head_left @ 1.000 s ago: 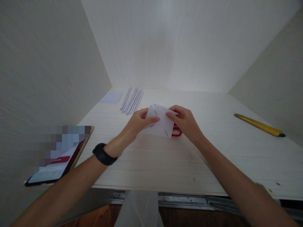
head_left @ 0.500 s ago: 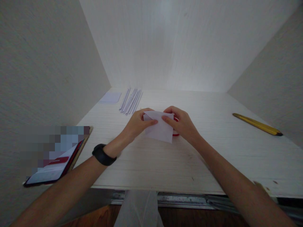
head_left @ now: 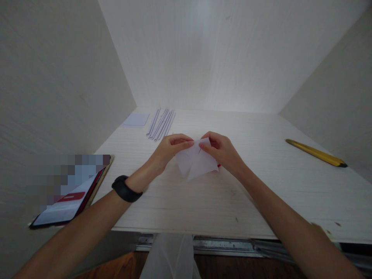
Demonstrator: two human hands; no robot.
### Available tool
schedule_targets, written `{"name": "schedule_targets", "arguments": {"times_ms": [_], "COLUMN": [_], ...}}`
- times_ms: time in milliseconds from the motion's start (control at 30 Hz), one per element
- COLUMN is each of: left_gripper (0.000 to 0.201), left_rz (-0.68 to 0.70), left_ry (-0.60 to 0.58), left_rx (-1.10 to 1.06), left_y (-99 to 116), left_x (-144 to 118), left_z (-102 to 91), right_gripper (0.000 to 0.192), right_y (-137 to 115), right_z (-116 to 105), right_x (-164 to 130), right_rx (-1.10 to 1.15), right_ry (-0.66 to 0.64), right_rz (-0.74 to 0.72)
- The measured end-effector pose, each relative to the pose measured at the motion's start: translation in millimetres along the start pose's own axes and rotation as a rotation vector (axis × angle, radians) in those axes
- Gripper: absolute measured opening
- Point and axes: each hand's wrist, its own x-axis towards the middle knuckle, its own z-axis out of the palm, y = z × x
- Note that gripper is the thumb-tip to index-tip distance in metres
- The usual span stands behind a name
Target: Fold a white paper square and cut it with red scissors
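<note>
While pinched at its top edge between left hand [head_left: 168, 149] and right hand [head_left: 222, 151], paper [head_left: 196, 162] partly folded, more creasing apparently left; strips [head_left: 161, 124] untouched.

hidden: red object [head_left: 218, 165] mostly behind folded paper [head_left: 196, 161] | blurred: phone [head_left: 65, 201] top, pixelated, worktop's left edge

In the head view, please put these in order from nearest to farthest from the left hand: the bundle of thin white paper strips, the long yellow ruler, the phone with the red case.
From the left hand:
1. Bundle of thin white paper strips, just beyond the hand, toward the back wall.
2. Phone with the red case, at the table's near left edge.
3. Long yellow ruler, far over on the right side.
</note>
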Motion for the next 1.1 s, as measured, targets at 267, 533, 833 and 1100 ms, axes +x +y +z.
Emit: {"name": "schedule_targets", "arguments": {"times_ms": [267,533,833,1100], "left_gripper": [0.020,0.019,0.020,0.019], "left_rz": [0.009,-0.004,0.050,0.083], "left_ry": [-0.026,-0.038,-0.036,-0.024], "left_rx": [0.036,0.033,0.030,0.044], "left_y": [-4.9,-4.4,-0.7,1.1], "left_x": [2.9,1.2,-1.7,-3.7], "left_z": [-1.2,3.4,3.7,6.1], "right_gripper": [0.010,0.017,0.018,0.020], "right_y": [4.2,2.5,-9.5,-9.5], "right_z": [1.2,4.2,-0.3,-0.5], "right_x": [1.8,-0.3,-4.5,-4.4], "right_rx": [0.060,0.187,0.336,0.325], "right_ry": [-0.017,-0.086,-0.078,0.001], "right_rz": [-0.055,-0.023,0.039,0.032]}}
